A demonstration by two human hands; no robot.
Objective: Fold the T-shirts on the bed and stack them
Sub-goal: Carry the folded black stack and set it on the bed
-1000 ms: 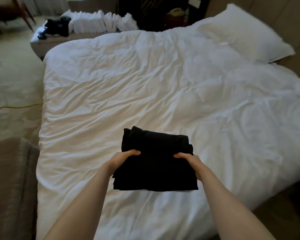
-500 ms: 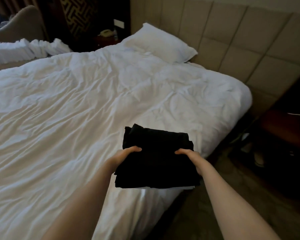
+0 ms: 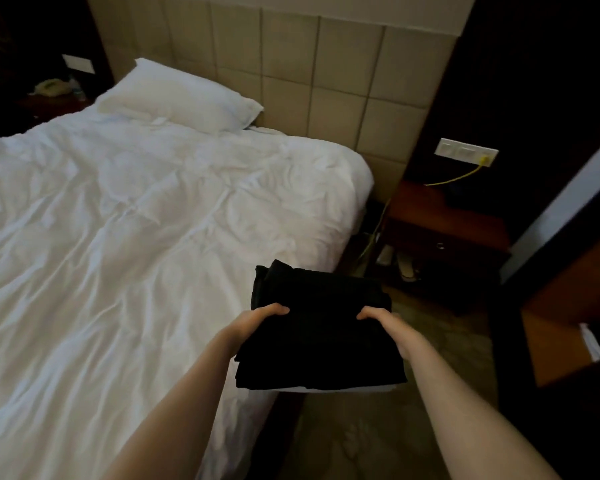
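Two bare arms show, from the lower edge of the view up to the hands. The left forearm point(image 3: 187, 393) is uncovered along all of its visible length, smooth and slender, narrowing toward the wrist. The right forearm point(image 3: 465, 407) is the same: uncovered, slim, tapering to the wrist. The left hand point(image 3: 253, 325) is bare; the left thumb point(image 3: 274, 309) shows in full, with a rounded tip. The right hand point(image 3: 392, 327) is bare too, with the right thumb point(image 3: 371, 311) in view. The other fingers of both hands are hidden. In the dim light, nails and finer detail are too faint to tell.
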